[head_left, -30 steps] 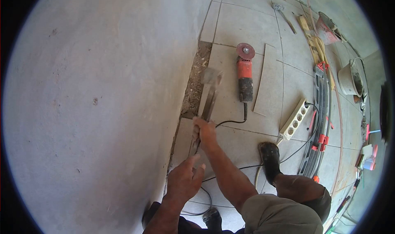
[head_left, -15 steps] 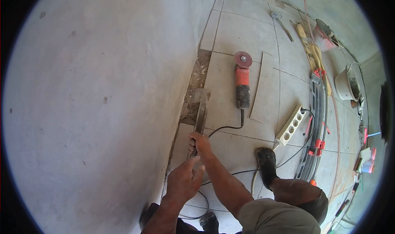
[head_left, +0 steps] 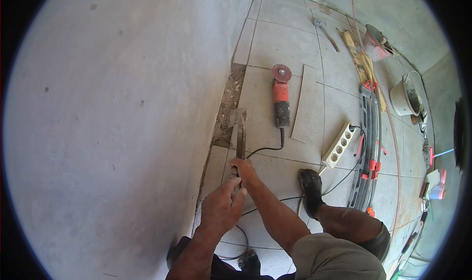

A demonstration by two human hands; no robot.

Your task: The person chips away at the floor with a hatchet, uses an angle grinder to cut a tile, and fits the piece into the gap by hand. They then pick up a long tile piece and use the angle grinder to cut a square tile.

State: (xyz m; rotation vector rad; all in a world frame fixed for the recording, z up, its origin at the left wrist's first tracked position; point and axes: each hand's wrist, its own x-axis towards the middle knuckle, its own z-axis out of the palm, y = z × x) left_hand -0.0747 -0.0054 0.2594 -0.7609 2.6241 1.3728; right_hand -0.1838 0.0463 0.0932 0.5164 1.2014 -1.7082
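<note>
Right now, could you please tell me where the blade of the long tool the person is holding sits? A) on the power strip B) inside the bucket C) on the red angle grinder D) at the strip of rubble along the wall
D: the scraper, gripped by the right hand, has its blade at the rubble strip beside the wall, apart from the angle grinder.

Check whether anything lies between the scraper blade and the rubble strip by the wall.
Nothing visible does. The scraper, gripped by the right hand, has its blade at the rubble strip; the angle grinder and its cord lie aside on the tiles.
</note>
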